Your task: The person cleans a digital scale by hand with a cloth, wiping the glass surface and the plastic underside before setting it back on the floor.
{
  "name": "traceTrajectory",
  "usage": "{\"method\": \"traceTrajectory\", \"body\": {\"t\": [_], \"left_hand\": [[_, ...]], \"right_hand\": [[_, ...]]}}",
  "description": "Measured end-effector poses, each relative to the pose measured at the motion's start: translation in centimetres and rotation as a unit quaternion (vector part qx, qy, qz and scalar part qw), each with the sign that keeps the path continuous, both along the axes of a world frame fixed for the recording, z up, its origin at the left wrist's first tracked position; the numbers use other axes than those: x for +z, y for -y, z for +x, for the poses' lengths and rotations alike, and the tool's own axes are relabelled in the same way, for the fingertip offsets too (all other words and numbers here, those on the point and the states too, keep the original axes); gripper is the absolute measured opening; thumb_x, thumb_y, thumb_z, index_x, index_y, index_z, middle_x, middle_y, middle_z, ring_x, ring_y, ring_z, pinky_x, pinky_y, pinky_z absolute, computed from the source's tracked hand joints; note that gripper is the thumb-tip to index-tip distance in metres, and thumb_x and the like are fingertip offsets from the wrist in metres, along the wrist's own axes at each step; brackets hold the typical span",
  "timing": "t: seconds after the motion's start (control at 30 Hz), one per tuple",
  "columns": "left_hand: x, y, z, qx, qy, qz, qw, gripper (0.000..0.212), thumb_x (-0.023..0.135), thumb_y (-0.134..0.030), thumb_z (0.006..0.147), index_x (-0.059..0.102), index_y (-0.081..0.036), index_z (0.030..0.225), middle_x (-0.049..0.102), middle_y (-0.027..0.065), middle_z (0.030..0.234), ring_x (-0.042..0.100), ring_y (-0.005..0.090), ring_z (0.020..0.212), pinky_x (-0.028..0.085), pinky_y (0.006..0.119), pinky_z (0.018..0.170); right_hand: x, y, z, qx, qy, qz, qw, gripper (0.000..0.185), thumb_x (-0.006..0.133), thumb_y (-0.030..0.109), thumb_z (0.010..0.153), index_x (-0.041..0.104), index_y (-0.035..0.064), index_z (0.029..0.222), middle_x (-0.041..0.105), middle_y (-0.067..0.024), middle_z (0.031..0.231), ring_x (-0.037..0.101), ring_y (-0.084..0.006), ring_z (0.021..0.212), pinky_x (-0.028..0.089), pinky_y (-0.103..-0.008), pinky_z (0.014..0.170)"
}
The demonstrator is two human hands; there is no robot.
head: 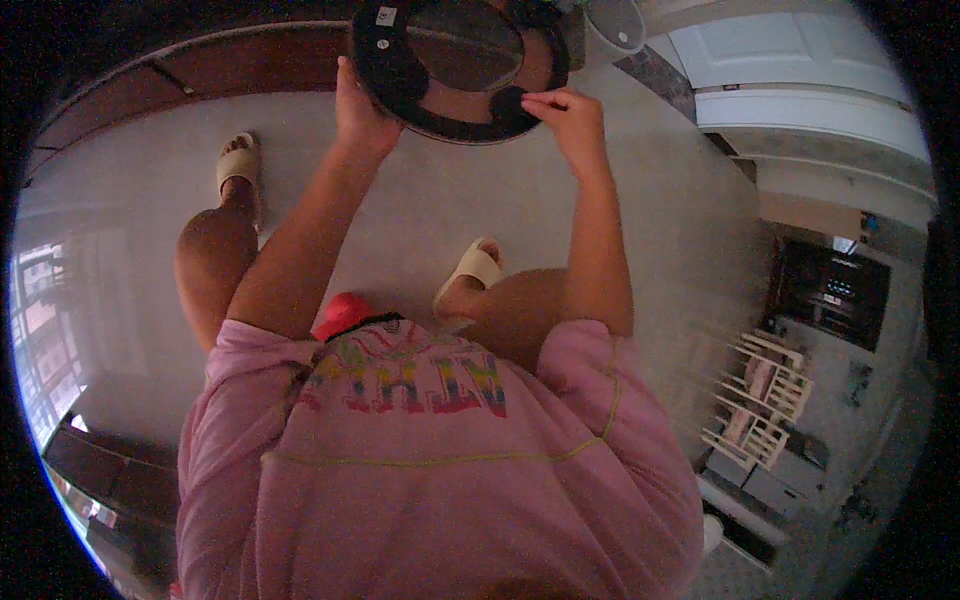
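Note:
Held out in front of me is a round object with a black rim [450,129], cut off by the top edge of the view. Its middle is a dark, glossy oval, brownish around it, and two small white labels sit at the upper left. My left hand [364,112] grips its left edge, thumb up along the side. On the lower right, the thumb and forefinger of my right hand [574,124] are brought together against a dark rounded patch inside the rim. Whether they pinch anything there is too dim to tell.
A translucent container [619,34] stands just right of the round object. Dark brown furniture [247,64] runs along the far left. White panelled doors [795,52] are at the upper right, and a cream rack [757,397] stands farther right. A red thing [346,311] shows beyond my shirt.

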State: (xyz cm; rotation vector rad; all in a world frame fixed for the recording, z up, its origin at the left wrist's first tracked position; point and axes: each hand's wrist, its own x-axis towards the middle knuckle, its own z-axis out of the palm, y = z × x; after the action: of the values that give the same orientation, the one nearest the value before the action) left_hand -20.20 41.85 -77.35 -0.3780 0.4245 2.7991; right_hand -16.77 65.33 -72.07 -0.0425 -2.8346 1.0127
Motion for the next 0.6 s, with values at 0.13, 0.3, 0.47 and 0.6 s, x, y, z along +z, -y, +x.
{"method": "traceTrajectory", "body": {"t": [0.13,0.3,0.47,0.6], "left_hand": [[-0.5,0.2,-0.3,0.003,-0.009,0.012,1.000,0.056,0.022,-0.051,0.087,0.038,-0.011,0.124,0.043,0.0097,0.122,0.040,0.0280,0.112,0.031,0.044,0.095],[0.2,0.1,-0.1,0.009,0.007,-0.010,1.000,0.057,0.021,-0.051,0.087,0.039,-0.009,0.122,0.044,0.0109,0.120,0.043,0.0293,0.109,0.032,0.043,0.094],[0.5,0.5,0.0,-0.009,0.016,0.000,1.000,0.057,0.019,-0.050,0.087,0.040,-0.009,0.121,0.047,0.0121,0.116,0.045,0.0312,0.105,0.034,0.045,0.093],[0.6,0.2,-0.1,0.010,0.001,-0.019,1.000,0.058,0.018,-0.050,0.087,0.039,-0.007,0.120,0.048,0.0142,0.113,0.047,0.0324,0.102,0.035,0.046,0.092]], "right_hand": [[0.0,1.4,-0.1,0.017,-0.010,0.014,1.000,0.014,0.067,0.012,0.069,0.064,0.0004,0.077,0.060,-0.0071,0.074,0.055,-0.0127,0.068,0.042,-0.0234,0.062],[-1.3,1.8,-0.1,0.024,-0.131,0.107,0.985,0.017,0.064,0.014,0.073,0.060,-0.0010,0.078,0.059,-0.0086,0.073,0.054,-0.0150,0.066,0.042,-0.0256,0.061],[-0.6,1.4,0.4,-0.070,0.029,-0.122,0.990,0.016,0.063,0.014,0.074,0.060,-0.0005,0.079,0.059,-0.0053,0.072,0.051,-0.0125,0.063,0.041,-0.0240,0.059],[-0.7,1.2,0.9,-0.048,0.015,-0.094,0.994,0.014,0.064,0.013,0.073,0.063,0.0007,0.080,0.058,-0.0035,0.073,0.051,-0.0108,0.066,0.042,-0.0232,0.060]]}}
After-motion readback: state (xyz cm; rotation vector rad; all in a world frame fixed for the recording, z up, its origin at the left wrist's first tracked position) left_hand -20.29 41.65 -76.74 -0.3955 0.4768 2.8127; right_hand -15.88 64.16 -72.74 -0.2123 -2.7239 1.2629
